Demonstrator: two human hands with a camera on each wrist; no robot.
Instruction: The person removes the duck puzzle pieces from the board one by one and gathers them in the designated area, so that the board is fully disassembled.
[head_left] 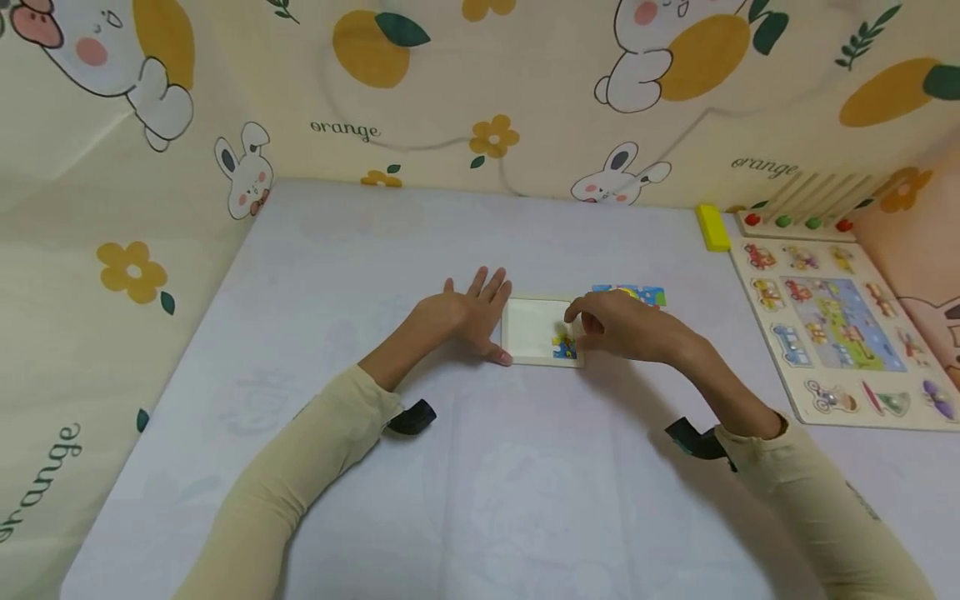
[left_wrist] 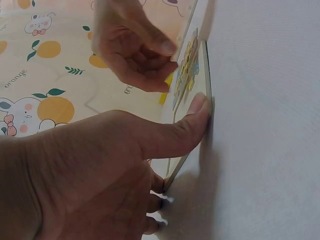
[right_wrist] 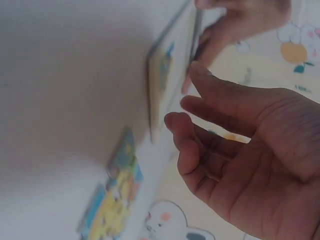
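A shallow white puzzle tray (head_left: 531,329) lies flat on the table in front of me. One small jigsaw section (head_left: 565,347), blue and yellow, sits in its near right corner. My left hand (head_left: 468,317), fingers spread, rests at the tray's left side; in the left wrist view its thumb (left_wrist: 197,107) presses the rim. Over the tray's right edge hovers my right hand (head_left: 626,325). The right wrist view shows its fingers (right_wrist: 187,155) loosely bent, thumb apart, nothing between them. Joined jigsaw pieces (head_left: 652,296) lie beyond that hand, partly hidden by it in the head view.
At the right stands a wooden picture board (head_left: 772,367) with vehicle pieces. Behind it is a strip with red and green knobs (head_left: 798,222) and thin sticks. A yellow block (head_left: 712,228) lies beside them. Patterned cloth (head_left: 435,108) hangs behind the white table (head_left: 360,517).
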